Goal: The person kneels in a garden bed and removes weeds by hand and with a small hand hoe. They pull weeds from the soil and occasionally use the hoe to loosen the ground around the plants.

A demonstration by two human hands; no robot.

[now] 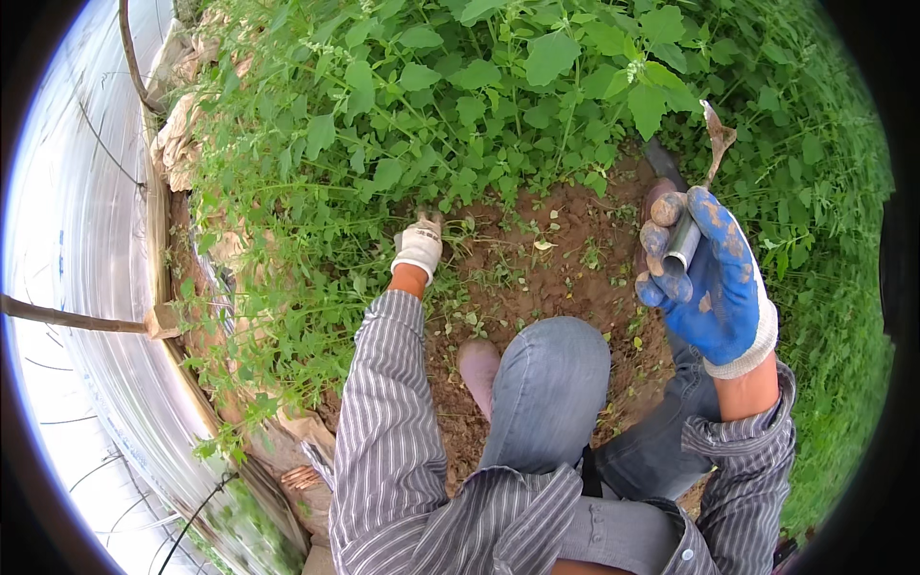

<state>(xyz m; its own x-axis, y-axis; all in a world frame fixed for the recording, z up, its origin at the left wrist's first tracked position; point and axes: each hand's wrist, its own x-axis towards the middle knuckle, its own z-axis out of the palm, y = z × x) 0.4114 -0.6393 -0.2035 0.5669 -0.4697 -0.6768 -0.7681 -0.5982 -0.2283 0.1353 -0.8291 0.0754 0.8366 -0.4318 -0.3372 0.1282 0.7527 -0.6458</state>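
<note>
My left hand [420, 243], in a white work glove, reaches down to the base of the green weeds [388, 172]; its fingertips are partly hidden among stems, so what they touch cannot be told. My right hand [701, 266], in a muddy blue-coated glove, is raised over the soil and closed around the metal tube handle [681, 248] of a small hand tool. The tool's narrow, rusty metal head [719, 136] points away from me. Low cut or uprooted greens lie on the brown soil [560, 266] between my hands.
Tall leafy weeds stand ahead and along the right. On the left runs a clear plastic greenhouse sheet [93, 237] with a wooden pole [79, 316] against it and crumpled sheeting [180, 136] at its foot. My bent knee [553, 381] is below, between my arms.
</note>
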